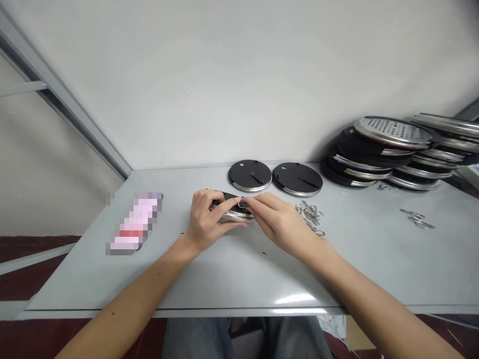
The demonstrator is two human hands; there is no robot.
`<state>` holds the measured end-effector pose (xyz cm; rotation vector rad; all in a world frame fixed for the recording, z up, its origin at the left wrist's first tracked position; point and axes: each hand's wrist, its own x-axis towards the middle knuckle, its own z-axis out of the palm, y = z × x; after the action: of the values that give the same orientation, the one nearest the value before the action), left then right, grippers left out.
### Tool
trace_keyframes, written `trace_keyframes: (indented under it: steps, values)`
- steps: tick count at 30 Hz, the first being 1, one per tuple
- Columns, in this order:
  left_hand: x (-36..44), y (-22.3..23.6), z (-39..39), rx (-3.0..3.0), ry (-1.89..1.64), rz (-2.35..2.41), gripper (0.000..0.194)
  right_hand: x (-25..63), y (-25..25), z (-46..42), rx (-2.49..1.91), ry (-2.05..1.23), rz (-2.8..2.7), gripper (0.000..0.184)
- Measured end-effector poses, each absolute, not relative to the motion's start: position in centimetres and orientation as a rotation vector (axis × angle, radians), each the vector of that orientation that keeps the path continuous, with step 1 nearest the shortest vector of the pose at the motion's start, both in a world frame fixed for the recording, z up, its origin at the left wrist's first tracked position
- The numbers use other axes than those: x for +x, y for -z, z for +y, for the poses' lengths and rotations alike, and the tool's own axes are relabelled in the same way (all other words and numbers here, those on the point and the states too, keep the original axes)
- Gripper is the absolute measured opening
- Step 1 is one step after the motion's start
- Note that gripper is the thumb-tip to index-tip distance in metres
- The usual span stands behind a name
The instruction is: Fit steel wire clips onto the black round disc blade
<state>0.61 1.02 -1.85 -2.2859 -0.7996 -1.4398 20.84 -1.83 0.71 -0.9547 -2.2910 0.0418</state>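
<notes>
A round black disc with a metal rim [235, 213] is tilted up off the grey table [232, 279] between my hands. My left hand [205, 219] grips its left side, fingers curled over the top. My right hand [279, 219] pinches a small metal ring [243, 204] against the disc's upper face. Two more black discs [250, 175] [297, 179] lie flat just behind. A loose heap of small metal rings [310, 215] rests right of my right hand.
A leaning stack of several black and perforated metal discs [396, 149] fills the back right corner. A few more rings [417, 218] lie at the right. A blurred pink and white object [132, 224] sits at the left. A white wall stands behind.
</notes>
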Motion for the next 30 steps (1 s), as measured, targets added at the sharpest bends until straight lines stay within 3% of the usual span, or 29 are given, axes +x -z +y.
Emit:
trace_keyframes:
  steps: [7, 15, 30]
  values:
    - [0.7, 1.8, 0.9, -2.297, 1.461, -0.811, 0.046, 20.5, -0.7, -1.8, -0.858, -0.230, -2.187, 0.031]
    - [0.8, 1.7, 0.8, -2.305, 1.472, -0.797, 0.046, 20.5, -1.6, -1.9, -0.974, -0.732, -1.947, 0.024]
    - [0.6, 2.1, 0.8, -2.264, 1.422, -0.813, 0.043, 20.8, -1.7, -1.8, -0.970, -0.581, -1.968, 0.018]
